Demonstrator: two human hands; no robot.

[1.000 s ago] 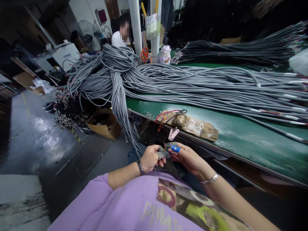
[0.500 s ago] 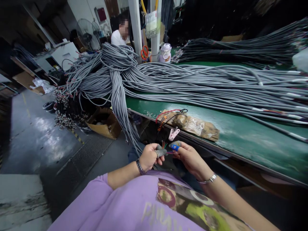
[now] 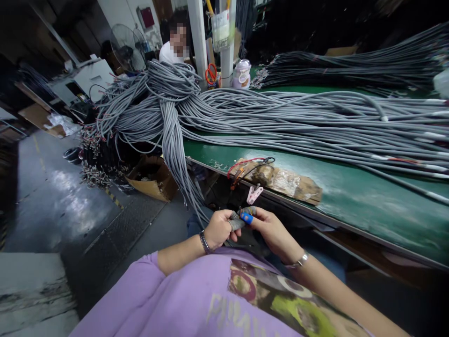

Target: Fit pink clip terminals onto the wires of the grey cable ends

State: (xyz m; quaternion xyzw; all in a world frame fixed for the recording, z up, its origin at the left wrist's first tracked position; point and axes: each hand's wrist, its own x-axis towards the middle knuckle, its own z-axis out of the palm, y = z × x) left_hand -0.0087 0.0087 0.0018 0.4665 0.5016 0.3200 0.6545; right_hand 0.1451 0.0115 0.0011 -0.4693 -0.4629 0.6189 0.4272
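Note:
My left hand (image 3: 219, 228) is closed around the end of a grey cable (image 3: 237, 223) in front of my lap, below the edge of the green bench (image 3: 351, 196). My right hand (image 3: 271, 229) meets it from the right, thumb and forefinger pinched at the cable's thin coloured wires; a blue finger cover (image 3: 246, 218) sits on one fingertip. Both hands are pressed together over the wire ends, which are mostly hidden by the fingers. A pink clip (image 3: 253, 194) hangs off the bench edge just above the hands.
A large pile of grey cables (image 3: 280, 121) covers the bench and droops over its left end towards a cardboard box (image 3: 150, 180) on the floor. A taped wooden block (image 3: 280, 180) with red and black wires lies near the bench edge. Another person (image 3: 173, 44) sits at the back left.
My hands have closed together; the right fingers moved left onto the cable end, and the coloured wire tips that showed between the hands are now covered.

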